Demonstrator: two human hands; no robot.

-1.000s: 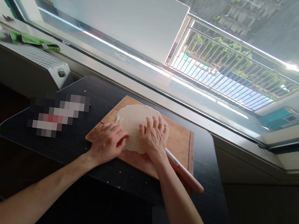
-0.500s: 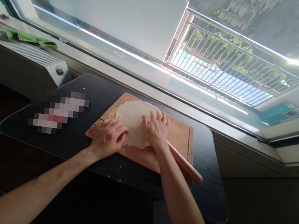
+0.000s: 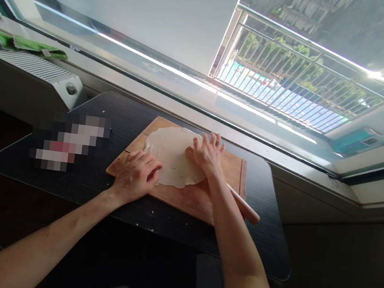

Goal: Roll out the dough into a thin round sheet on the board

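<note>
A thin round sheet of pale dough (image 3: 171,155) lies on a wooden board (image 3: 230,172). My right hand (image 3: 207,153) rests flat on the dough's far right edge, fingers stretched out and together. My left hand (image 3: 136,174) sits at the dough's near left edge with its fingers curled, pinching the rim of the dough. A wooden rolling pin (image 3: 245,207) lies on the board's right side, partly hidden under my right forearm.
The board sits on a black ribbed tabletop (image 3: 265,229) beside a large window. A blurred patch (image 3: 68,144) lies on the left of the tabletop. A white radiator (image 3: 35,66) with a green cloth (image 3: 28,44) stands at the far left.
My right hand has slid from the middle of the dough toward its far right edge. My left hand has stayed at the near left edge. The camera view has shifted slightly.
</note>
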